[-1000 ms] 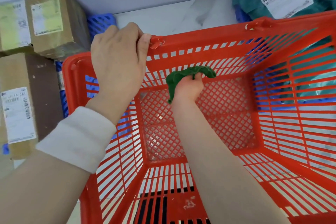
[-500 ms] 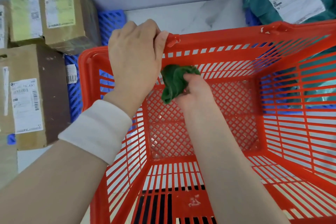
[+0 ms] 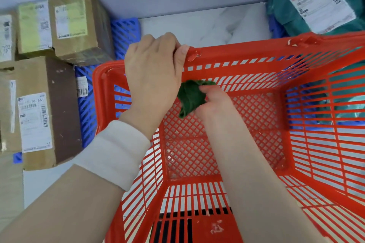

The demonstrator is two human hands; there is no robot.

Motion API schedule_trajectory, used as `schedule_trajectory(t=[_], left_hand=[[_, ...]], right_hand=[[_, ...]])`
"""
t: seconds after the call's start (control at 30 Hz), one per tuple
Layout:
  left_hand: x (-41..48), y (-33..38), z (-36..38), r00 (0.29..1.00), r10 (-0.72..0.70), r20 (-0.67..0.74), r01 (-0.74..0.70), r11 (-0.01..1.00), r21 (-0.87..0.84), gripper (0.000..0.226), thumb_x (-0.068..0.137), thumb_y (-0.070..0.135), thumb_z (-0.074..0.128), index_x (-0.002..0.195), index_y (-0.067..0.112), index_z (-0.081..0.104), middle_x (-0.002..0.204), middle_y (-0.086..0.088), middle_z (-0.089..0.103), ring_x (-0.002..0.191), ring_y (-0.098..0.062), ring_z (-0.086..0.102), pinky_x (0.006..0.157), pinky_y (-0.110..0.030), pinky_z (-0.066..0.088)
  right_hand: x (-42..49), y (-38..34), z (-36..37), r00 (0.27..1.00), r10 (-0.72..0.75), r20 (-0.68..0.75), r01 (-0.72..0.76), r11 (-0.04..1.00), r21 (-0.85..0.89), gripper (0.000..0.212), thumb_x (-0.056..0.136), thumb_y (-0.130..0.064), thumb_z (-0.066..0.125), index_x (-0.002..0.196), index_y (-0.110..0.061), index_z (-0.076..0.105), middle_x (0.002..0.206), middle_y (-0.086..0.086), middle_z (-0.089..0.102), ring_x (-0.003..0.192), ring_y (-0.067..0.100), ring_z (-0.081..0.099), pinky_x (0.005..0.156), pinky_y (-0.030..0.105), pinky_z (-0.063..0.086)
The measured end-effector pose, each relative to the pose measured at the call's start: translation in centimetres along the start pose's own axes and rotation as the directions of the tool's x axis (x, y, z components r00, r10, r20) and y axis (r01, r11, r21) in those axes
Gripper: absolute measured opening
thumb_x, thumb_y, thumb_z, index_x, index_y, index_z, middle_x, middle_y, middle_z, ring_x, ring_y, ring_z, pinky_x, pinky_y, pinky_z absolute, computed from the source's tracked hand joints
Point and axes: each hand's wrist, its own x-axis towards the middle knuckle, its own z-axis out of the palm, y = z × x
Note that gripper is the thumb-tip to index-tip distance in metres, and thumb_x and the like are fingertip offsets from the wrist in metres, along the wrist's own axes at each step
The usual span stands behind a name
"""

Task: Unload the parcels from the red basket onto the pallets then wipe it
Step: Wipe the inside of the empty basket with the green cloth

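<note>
The red basket (image 3: 246,55) fills the lower right of the head view and holds no parcels. My left hand (image 3: 153,71) grips its far rim near the left corner. Inside, my right hand (image 3: 214,102) holds a crumpled green cloth (image 3: 190,97) pressed against the far wall near the left corner. Brown cardboard parcels (image 3: 39,112) lie on a blue pallet (image 3: 125,29) at the left. A teal bagged parcel (image 3: 316,4) with a white label lies at the top right on another blue pallet (image 3: 275,29).
A grey wall runs along the top. A strip of pale marble floor (image 3: 207,25) shows between the two pallets, beyond the basket. More teal wrapping shows through the basket's right wall.
My right hand has moved the green cloth left along the far wall toward the corner under my left hand. The basket sits further right in view.
</note>
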Motion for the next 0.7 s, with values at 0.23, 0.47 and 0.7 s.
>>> schedule_trajectory(t=[0.23,0.47,0.7], left_hand=[[0.0,-0.1,0.1,1.0,0.006,-0.022,-0.006,1.0,-0.014,0.033,0.092,0.034,0.042,0.072,0.013,0.057,0.061,-0.007,0.058,0.066,-0.029,0.054,0.063,-0.032,0.023],[-0.2,0.0,-0.1,1.0,0.003,-0.022,-0.003,1.0,0.002,0.032,0.091,0.033,0.042,0.07,0.012,0.056,0.06,-0.006,0.055,0.063,-0.028,0.053,0.063,-0.032,0.023],[-0.1,-0.2,0.0,0.999,0.015,-0.038,-0.015,1.0,0.005,0.033,0.092,0.033,0.041,0.072,0.012,0.057,0.062,-0.005,0.056,0.063,-0.028,0.053,0.064,-0.032,0.024]], right_hand=[[-1.9,0.8,-1.3,0.923,-0.331,0.197,0.288,0.932,0.219,0.024,0.091,0.0,0.047,0.106,-0.011,0.063,0.101,0.009,0.067,0.093,0.025,0.064,0.095,0.046,0.048],[-1.9,3.0,-2.2,0.248,-0.944,0.218,0.851,0.105,-0.514,0.038,0.083,-0.006,0.059,0.12,-0.01,0.061,0.12,0.009,0.05,0.107,0.019,0.051,0.098,0.025,0.041],[3.0,2.0,-3.2,-0.275,-0.783,0.558,0.473,-0.615,-0.631,0.031,0.09,-0.002,0.055,0.12,-0.008,0.063,0.116,0.008,0.037,0.104,0.022,0.04,0.088,0.031,0.046]])
